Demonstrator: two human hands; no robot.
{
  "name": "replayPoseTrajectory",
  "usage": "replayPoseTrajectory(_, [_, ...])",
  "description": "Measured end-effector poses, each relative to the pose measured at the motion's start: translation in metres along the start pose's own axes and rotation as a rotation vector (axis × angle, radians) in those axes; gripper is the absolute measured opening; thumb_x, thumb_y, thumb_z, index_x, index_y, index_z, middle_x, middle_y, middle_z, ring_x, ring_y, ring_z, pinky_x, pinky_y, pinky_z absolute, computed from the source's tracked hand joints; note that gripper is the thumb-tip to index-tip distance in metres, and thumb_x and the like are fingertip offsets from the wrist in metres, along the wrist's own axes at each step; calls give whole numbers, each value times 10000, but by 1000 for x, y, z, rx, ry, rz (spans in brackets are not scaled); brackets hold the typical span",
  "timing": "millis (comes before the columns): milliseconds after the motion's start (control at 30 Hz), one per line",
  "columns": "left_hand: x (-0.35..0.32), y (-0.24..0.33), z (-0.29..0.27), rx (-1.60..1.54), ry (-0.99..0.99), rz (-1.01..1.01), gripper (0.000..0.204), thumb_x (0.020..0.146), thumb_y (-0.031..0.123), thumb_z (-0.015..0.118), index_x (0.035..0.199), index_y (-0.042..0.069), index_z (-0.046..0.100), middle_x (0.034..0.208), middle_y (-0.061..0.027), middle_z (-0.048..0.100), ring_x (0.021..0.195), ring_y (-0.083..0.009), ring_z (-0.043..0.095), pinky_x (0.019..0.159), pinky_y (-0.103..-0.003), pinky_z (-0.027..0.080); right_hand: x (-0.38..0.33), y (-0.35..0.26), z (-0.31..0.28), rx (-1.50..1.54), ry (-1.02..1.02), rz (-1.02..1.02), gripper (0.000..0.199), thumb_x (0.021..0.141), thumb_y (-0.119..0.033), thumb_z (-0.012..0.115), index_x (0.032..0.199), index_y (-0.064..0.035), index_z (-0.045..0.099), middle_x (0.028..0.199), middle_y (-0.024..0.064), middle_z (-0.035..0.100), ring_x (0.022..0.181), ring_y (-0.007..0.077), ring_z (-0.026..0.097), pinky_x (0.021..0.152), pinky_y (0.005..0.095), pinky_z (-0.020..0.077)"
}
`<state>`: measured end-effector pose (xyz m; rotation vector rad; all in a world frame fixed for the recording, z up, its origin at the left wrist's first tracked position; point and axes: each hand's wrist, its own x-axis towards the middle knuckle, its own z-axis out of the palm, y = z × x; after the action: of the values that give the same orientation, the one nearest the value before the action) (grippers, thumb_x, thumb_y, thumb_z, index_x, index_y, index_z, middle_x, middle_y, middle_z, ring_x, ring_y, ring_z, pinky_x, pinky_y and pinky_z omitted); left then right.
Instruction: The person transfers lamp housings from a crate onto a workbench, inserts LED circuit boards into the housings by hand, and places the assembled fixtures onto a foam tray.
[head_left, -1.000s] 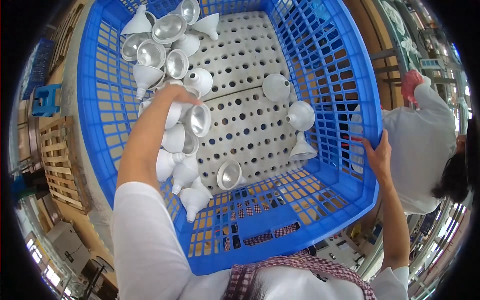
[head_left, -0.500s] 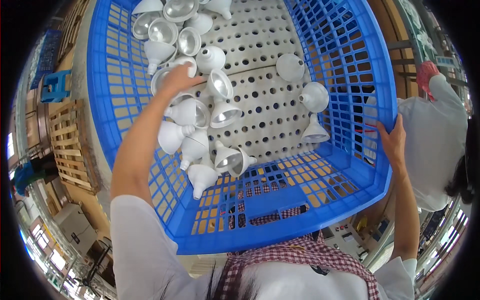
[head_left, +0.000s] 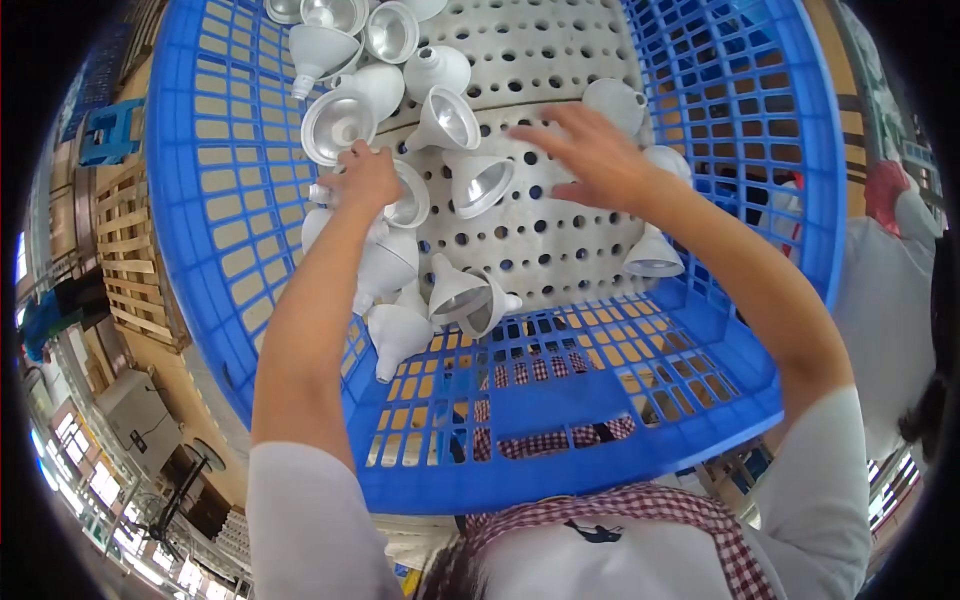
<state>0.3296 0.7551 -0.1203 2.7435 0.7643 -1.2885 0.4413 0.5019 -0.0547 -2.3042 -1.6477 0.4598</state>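
Inside a blue plastic crate [head_left: 400,492] lie several white funnel-shaped lamp housings with silvery insides, most of them along the left side. My left hand [head_left: 368,180] is curled over one lamp housing [head_left: 412,200], whose narrow neck and rim show at either side; its fingertips are partly hidden. My right hand [head_left: 600,160] hovers over the middle right with fingers spread, holding nothing. Nearest to its fingertips is a tilted lamp housing [head_left: 485,185], with another lamp housing [head_left: 446,120] just beyond. Partly behind the right hand and forearm are a lamp housing [head_left: 615,103] and a lower one [head_left: 655,255].
A grey-white board [head_left: 545,265] full of round holes lines the crate floor. Latticed walls surround it. Outside stand a wooden pallet [head_left: 140,262] and a blue stool [head_left: 110,133] at left. At right is another person in a pale top [head_left: 885,320].
My right hand has let go of the crate's right rim and come inside, opening over the board. My left hand has moved slightly nearer me, onto another housing. The view has shifted a little.
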Motion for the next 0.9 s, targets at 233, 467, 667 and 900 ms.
replayPoseTrajectory(233, [48, 33, 7, 140, 85, -183, 364, 826, 164, 525, 1175, 63, 546, 1312, -183, 309, 1184, -455, 338, 726, -616, 478, 105, 9, 136, -78, -145, -31, 527, 654, -24, 626, 1136, -214, 531, 1146, 87, 495, 1015, 280, 513, 792, 405, 465])
replayPoseTrajectory(467, [69, 29, 12, 592, -23, -100, 373, 788, 161, 548, 1129, 11, 568, 1205, -255, 384, 1004, -496, 461, 615, -567, 525, 47, 28, 119, 265, 207, 67, 304, 663, -64, 607, 926, -211, 646, 819, 19, 606, 797, 232, 611, 666, 388, 501])
replayPoseTrajectory(667, [88, 31, 24, 653, -21, -39, 350, 786, 178, 521, 1061, -26, 598, 1142, -294, 424, 900, -539, 480, 489, -532, 515, -32, 52, 34, 415, 86, 430, 451, 707, -52, 610, 1127, -202, 544, 836, 83, 623, 844, 282, 594, 770, 394, 452])
replayPoseTrajectory(900, [101, 7, 33, 618, -26, 41, 350, 717, 126, 637, 1043, 1, 612, 1124, -242, 381, 970, -501, 455, 471, -504, 557, -104, 63, 33, 685, -129, 660, 465, 644, -206, 699, 1062, -38, 584, 965, 180, 606, 907, 297, 582, 821, 362, 441])
